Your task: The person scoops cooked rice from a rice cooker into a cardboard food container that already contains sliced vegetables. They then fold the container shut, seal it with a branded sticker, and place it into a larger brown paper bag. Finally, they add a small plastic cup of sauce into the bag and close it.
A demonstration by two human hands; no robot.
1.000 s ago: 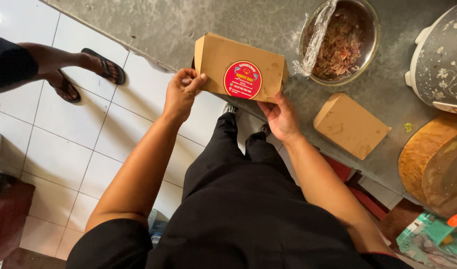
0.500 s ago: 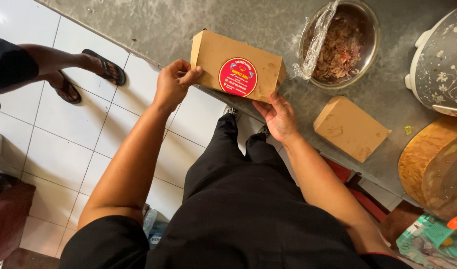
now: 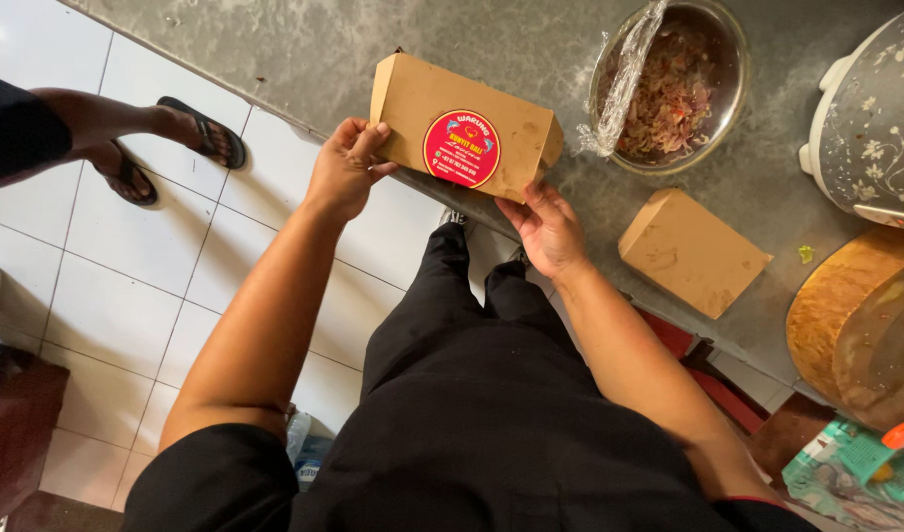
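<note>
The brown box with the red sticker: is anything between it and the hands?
No. Both hands grip the box directly: left hand at its left end, right hand under its right corner.

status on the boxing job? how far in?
Done: a closed brown box lies on the counter. In hand: left hand and right hand hold the stickered box, flaps shut. Left: the glass bowl holds filling, film half peeled.

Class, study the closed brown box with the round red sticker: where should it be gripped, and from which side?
Probably by its two short ends, one hand per side, as the left hand and right hand do now. The brown box is long and flat-sided, so end grips steady it and spare the sticker.
</note>
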